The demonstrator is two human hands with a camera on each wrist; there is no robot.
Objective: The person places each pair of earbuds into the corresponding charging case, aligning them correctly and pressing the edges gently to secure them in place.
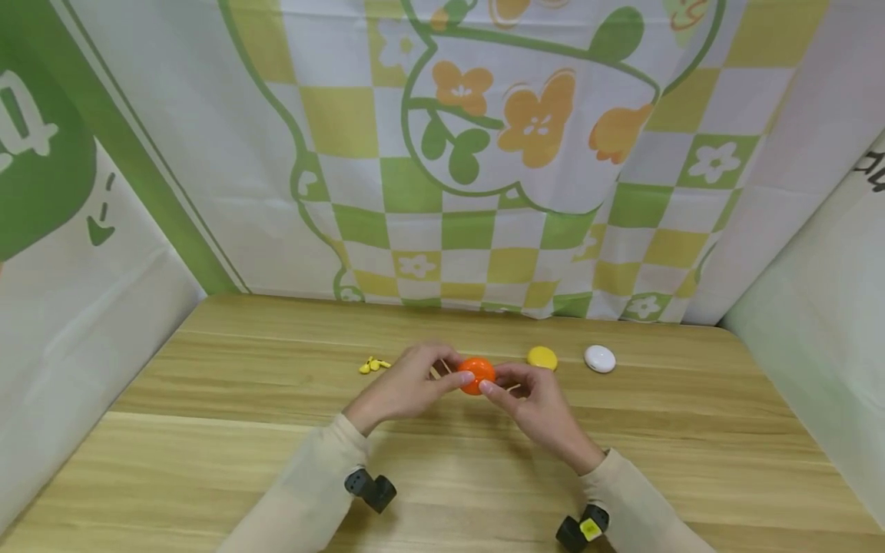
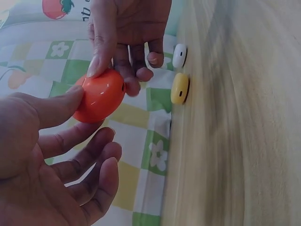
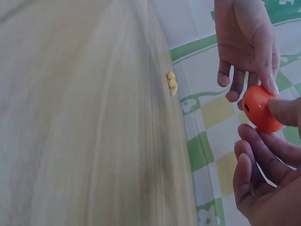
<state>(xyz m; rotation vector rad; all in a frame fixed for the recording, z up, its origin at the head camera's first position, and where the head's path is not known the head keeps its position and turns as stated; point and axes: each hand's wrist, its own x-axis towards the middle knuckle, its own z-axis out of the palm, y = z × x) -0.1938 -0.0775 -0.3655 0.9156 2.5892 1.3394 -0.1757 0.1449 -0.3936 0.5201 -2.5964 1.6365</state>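
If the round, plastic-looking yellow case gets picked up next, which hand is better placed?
Probably the right hand, being nearer the yellow case. Both hands hold the glossy, rounded, plastic-looking orange case, so the left hand would then hold it alone.

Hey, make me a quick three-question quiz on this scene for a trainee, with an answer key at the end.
1. Fill in the blank: in the head view, the white case lies to the ____ of the yellow case.
2. True or false: the small yellow pieces lie on the tabletop.
3. Multiple choice: what do the left hand and right hand both hold?
A) the white case
B) the yellow case
C) the orange case

Key: 1. right; 2. true; 3. C
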